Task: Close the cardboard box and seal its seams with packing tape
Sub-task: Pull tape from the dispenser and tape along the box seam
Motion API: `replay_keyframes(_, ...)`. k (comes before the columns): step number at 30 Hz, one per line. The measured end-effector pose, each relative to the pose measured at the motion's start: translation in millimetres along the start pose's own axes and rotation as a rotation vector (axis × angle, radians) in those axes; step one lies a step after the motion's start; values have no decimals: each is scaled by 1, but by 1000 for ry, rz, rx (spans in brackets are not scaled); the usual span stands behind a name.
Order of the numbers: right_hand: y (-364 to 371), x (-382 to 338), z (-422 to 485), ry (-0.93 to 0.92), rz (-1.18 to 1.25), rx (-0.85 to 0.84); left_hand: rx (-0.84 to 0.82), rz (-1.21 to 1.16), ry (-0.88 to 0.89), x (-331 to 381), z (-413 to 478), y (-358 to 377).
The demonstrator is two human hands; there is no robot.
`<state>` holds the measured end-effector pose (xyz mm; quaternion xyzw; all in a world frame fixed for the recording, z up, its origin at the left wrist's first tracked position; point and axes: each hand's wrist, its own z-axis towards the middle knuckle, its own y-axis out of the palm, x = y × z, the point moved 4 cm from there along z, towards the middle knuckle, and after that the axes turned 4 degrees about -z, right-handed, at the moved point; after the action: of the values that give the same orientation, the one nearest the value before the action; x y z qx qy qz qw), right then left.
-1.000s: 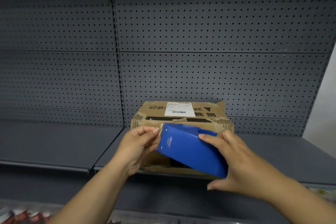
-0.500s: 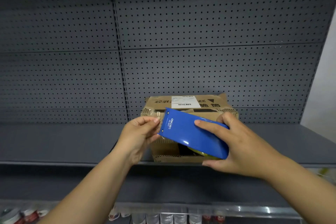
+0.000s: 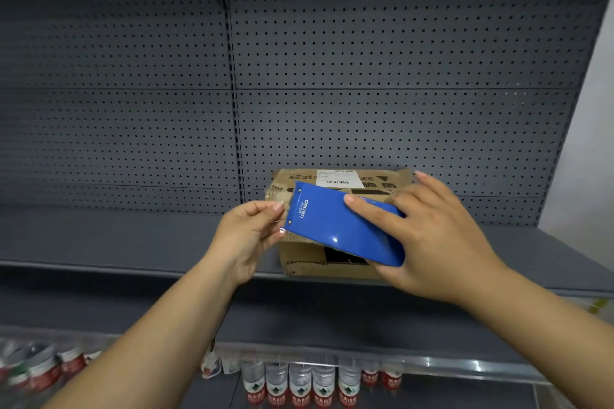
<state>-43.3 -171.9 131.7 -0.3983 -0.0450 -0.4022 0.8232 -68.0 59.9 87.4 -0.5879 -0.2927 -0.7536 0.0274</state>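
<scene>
While right hand [image 3: 432, 236] grips the dispenser [image 3: 332, 229] before the box [image 3: 299, 264], left hand [image 3: 246, 239] fingers [image 3: 265, 207] pinch its tape [image 3: 282, 213] edge.

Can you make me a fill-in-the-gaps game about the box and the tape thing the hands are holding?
1. The tape dispenser, held in the right hand, is coloured ____.
2. The cardboard box sits on a grey ____.
3. The white label is stuck on the box's ____ side.
4. The left hand pinches the loose end of the ____.

Missing words: blue; shelf; top; tape.
</scene>
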Motion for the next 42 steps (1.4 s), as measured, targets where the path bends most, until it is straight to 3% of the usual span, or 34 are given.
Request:
replay_keyframes(6, -18, -1, -16, 32, 171, -307, 30, -10, -9, -5, -30, 6)
replay_keyframes(25, -34, 22, -72, 122, 169, -459, 216, -7, 11, -16, -74, 2)
replay_keyframes(42, 23, 11, -57, 157, 271, -509, 196, 198, 129, -51, -24, -29)
